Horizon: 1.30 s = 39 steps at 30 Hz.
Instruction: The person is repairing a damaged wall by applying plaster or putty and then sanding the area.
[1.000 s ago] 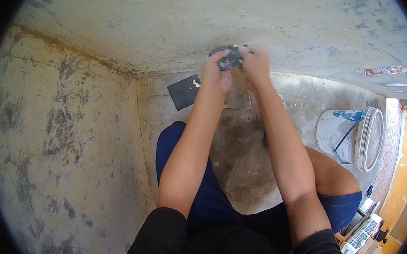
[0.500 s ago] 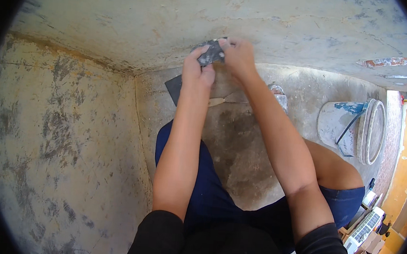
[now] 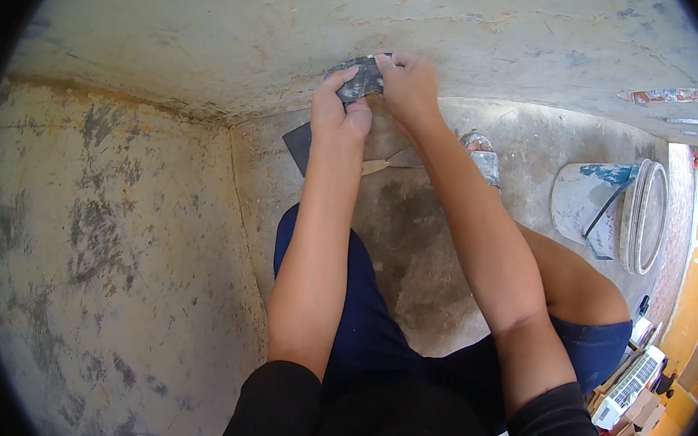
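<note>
A dark grey piece of sandpaper (image 3: 363,83), smudged with white dust, is held between my two hands close to the far wall (image 3: 248,38). My left hand (image 3: 341,111) grips its left part, thumb and fingers closed on it. Over its right end my right hand (image 3: 410,92) is closed, thumb on the sheet. A flat dark sheet (image 3: 296,148) lies on the floor beside my left wrist. Between my forearms rests a scraper (image 3: 376,167) with a pale handle; my right forearm hides part of it.
A lidded white bucket (image 3: 586,200) with blue smears lies on its side at the right. A stained wall (image 3: 114,281) rises on the left and meets the far wall in a corner. My sandalled foot (image 3: 482,159) is beyond my right forearm. Boxes (image 3: 636,421) sit lower right.
Both hands and the sandpaper sit slightly higher in the picture. The view has shifted a little, and my hands keep their grip on the sheet.
</note>
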### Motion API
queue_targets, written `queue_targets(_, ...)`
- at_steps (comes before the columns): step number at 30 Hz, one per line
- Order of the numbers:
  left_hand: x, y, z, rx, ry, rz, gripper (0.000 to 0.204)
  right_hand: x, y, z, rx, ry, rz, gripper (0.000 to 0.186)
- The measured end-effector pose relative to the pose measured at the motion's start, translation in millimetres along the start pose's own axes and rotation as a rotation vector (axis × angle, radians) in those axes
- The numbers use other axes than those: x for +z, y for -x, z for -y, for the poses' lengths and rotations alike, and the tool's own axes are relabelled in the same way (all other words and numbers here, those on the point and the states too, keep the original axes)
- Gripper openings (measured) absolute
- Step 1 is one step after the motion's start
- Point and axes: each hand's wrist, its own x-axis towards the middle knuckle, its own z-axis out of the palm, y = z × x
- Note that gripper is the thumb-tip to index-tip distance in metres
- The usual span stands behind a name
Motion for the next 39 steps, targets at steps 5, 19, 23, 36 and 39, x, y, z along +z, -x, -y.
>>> queue_targets(5, 8, -2, 27, 0.024, 0.033, 0.122, 0.012, -25, -9, 3, 0.028, -0.19, 0.049, 0.023)
queue_targets(19, 18, 4, 52, 0.033, -0.002, 0.059, 0.016, -43, -14, -3, 0.168, -0.289, -0.068, 0.028)
queue_targets(23, 16, -8, 56, 0.031, 0.072, 0.023, 0.016, -44, -19, -10, 0.176, -0.302, -0.006, 0.029)
queue_targets(36, 4, -4, 48, 0.107, 0.119, 0.003, 0.009, -26, -11, -9, 0.147, -0.316, 0.061, 0.024)
queue_targets(39, 12, -2, 44, 0.074, 0.12, -0.016, 0.011, -25, -17, -12, 0.153, -0.288, 0.038, 0.019)
